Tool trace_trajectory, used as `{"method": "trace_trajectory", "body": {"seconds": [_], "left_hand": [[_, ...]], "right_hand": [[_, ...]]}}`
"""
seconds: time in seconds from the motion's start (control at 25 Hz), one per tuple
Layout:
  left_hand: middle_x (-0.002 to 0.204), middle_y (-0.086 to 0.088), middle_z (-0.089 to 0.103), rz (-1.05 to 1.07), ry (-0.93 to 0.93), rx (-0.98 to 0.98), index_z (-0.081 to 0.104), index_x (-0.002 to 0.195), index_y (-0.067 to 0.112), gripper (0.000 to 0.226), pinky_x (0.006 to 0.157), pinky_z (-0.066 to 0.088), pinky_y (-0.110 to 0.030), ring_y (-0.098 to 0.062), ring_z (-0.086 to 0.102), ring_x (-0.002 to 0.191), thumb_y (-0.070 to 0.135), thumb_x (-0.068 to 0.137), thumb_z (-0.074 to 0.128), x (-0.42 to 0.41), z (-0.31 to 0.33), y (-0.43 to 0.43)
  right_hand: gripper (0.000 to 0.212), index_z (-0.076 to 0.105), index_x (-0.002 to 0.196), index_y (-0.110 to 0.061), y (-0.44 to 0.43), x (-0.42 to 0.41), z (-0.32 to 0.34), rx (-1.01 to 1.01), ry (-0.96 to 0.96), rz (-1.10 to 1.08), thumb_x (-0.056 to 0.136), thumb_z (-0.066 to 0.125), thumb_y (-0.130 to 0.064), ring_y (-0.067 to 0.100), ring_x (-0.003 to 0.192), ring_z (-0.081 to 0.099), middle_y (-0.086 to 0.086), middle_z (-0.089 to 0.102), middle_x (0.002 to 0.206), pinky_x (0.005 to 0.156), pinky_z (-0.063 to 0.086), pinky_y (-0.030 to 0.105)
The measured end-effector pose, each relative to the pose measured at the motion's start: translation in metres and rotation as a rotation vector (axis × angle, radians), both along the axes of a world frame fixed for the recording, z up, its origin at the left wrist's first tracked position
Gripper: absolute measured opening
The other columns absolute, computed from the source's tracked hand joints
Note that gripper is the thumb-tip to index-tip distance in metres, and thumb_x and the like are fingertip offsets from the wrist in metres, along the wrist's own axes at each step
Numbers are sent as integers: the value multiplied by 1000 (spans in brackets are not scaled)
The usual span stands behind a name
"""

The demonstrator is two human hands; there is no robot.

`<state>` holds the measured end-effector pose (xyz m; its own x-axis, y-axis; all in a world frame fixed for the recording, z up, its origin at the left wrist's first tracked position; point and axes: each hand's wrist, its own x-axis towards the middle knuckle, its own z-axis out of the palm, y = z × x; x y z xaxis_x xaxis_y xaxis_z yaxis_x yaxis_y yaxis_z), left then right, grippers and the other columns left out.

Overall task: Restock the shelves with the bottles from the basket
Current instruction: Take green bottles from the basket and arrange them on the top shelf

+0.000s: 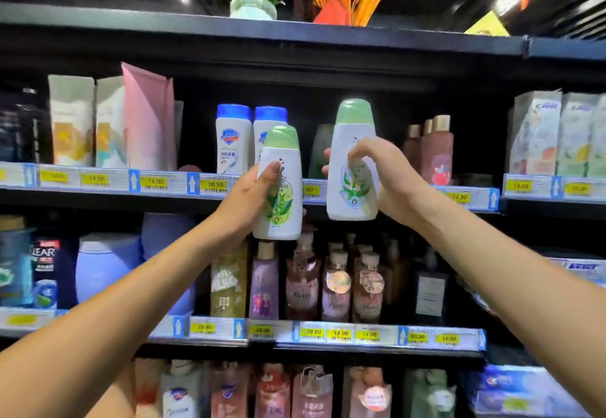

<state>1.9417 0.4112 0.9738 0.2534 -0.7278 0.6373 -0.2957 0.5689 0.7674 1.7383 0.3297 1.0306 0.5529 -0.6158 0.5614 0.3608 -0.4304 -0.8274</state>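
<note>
Bottles, two of them, white with green caps, are being held up in front of the upper shelf (98, 195); the left bottle (279, 188) is sitting in the left hand (251, 202), whose fingers are curling round its lower body, and the right bottle (351, 161) is being clasped at mid-height by the right hand (388, 181); both are standing upright, long axis vertical, each gripped from its outer side. The right bottle is riding higher, its base about level with the price strip (214, 184), while the left one is hanging below it (so it is likely needing a lift first). Beyond them the open slot is lying between the blue-capped bottles (233, 135) and the brown-capped bottles (436, 152), with a dark green bottle (321, 152) standing at its back; the right hand is looking nearer to it. The lower shelf (341, 334) is carrying a full row of bottles; the basket is not showing.
</note>
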Motion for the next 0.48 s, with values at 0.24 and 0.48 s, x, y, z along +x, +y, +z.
{"method": "trace_trajectory", "body": {"seconds": [0.24,0.48], "left_hand": [[84,12,73,176,-112,-117,62,101,25,25,68,54,-17,2,70,78,39,106,42,23,30,-1],[90,2,74,120,-91,-161,63,106,21,33,70,59,-26,-10,73,82,50,102,46,32,19,-10]], "right_hand": [[36,57,123,-13,-36,14,59,-240,23,-49,89,68,-11,27,100,70,11,69,110,93,57,47],[32,67,119,-22,-81,25,53,-333,153,-248,89,77,-20,25,110,70,3,74,115,94,56,44]]}}
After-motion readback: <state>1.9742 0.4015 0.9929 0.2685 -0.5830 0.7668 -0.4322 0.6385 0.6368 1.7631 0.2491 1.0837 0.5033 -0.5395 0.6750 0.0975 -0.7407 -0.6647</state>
